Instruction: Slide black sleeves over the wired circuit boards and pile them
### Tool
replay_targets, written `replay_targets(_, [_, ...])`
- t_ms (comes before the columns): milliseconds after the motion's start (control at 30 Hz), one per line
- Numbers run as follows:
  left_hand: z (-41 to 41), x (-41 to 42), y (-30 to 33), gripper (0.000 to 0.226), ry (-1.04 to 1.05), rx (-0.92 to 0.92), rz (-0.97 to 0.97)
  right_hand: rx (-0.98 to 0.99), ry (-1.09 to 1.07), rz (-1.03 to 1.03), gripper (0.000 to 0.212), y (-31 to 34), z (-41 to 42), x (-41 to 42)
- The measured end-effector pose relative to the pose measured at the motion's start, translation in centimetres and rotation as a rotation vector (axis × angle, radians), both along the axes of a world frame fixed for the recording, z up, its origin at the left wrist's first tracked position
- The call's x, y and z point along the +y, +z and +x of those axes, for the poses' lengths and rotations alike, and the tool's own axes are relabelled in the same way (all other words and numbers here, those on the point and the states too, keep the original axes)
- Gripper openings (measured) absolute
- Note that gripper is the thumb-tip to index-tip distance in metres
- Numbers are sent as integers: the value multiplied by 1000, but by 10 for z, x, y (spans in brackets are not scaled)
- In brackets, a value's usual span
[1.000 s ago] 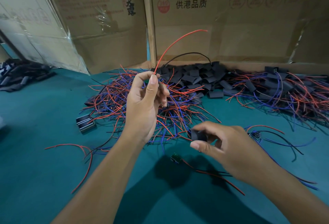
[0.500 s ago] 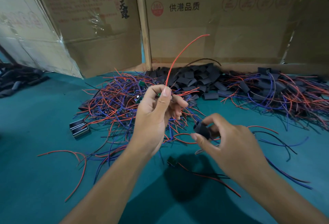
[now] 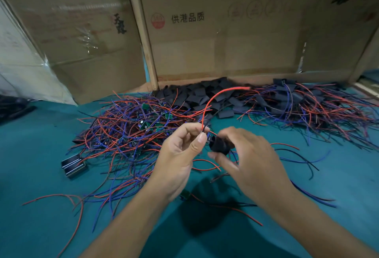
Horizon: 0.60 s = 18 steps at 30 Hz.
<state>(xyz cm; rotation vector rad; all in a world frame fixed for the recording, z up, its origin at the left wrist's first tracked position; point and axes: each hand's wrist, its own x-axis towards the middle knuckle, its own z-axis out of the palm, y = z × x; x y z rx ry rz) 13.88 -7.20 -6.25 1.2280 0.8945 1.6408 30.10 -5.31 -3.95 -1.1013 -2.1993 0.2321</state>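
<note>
I am at the threading step: my left hand [image 3: 180, 155] pinches the wires of one board between thumb and forefinger, and the red wire [image 3: 213, 102] arches up from that pinch toward one o'clock. My right hand [image 3: 248, 159] has its fingers [image 3: 223, 162] curled round a single black sleeve [image 3: 220, 145], its open mouth turned toward the left hand, and the two hands are just beside each other over the counter [image 3: 41, 206]. I cannot see the board itself; it looks hidden behind my left fingers or already at the sleeve's mouth, and I cannot tell which. Judging by that, the sleeve is not yet fully over. The next move, I think, calls for keeping the wire ends bunched tight so they enter the mouth together, then drawing the sleeve along them until it covers the board; a stray wire could catch on the rim and fold back. The supply sits ahead of me: the tangle of bare boards with wires [image 3: 133, 132] at about ten o'clock, the loose black sleeves [image 3: 196, 95] heaped at twelve against the cardboard box [image 3: 225, 48], and the finished pile [image 3: 307, 110] at about two o'clock, where this one should go once done. A small black block [image 3: 73, 164] lies on the counter at nine o'clock, apart from the work.
</note>
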Motion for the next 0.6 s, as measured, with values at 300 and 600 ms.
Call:
replay_targets(300, [-6,2,-3,13,16,47,-17,36,-28,72,27,2,4,1])
replay_targets(600, [-14,2,-2,15,56,143,5,5,22,60,30,-1,6,4])
